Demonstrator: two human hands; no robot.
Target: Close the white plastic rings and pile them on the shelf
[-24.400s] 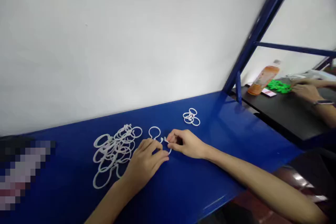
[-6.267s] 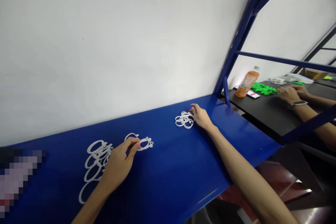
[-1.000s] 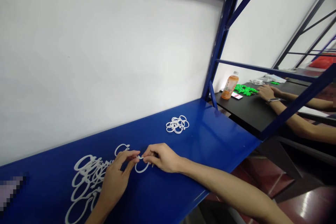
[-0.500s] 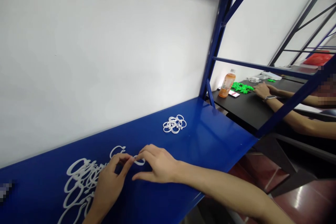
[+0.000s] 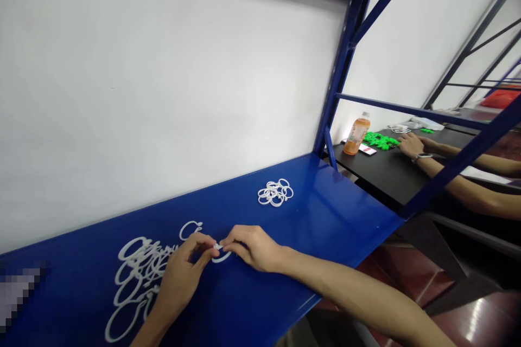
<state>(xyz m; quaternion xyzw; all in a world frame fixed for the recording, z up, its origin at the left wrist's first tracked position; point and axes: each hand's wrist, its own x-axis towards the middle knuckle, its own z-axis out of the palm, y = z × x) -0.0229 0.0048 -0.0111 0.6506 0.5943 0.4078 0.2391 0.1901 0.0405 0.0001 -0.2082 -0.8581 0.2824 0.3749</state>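
Observation:
Between both hands is a small white plastic ring (image 5: 222, 258), its curved lower side showing below the fingertips. My left hand (image 5: 187, 265) pinches one end of it between thumb and fingers. From the other side, my right hand (image 5: 254, 249) grips it with thumb and index finger close together. The ring's joint is partly hidden by the fingertips. Left of my left hand lies a pile of open white rings (image 5: 132, 274) with knobbed ends. One more open white ring (image 5: 188, 226) rests just behind that hand. Farther back sits a smaller cluster of closed white rings (image 5: 275, 193).
The blue table (image 5: 325, 217) meets a white wall behind. A blue metal frame (image 5: 336, 81) rises at its right end. Beyond stands a black table (image 5: 378, 173) with an orange drink bottle (image 5: 357, 134), green pieces (image 5: 380, 141) and another person's hands (image 5: 411, 145).
My right thumb has come up from apart to close on the ring beside the index finger. The ring's curve now shows lower, and the view has shifted slightly.

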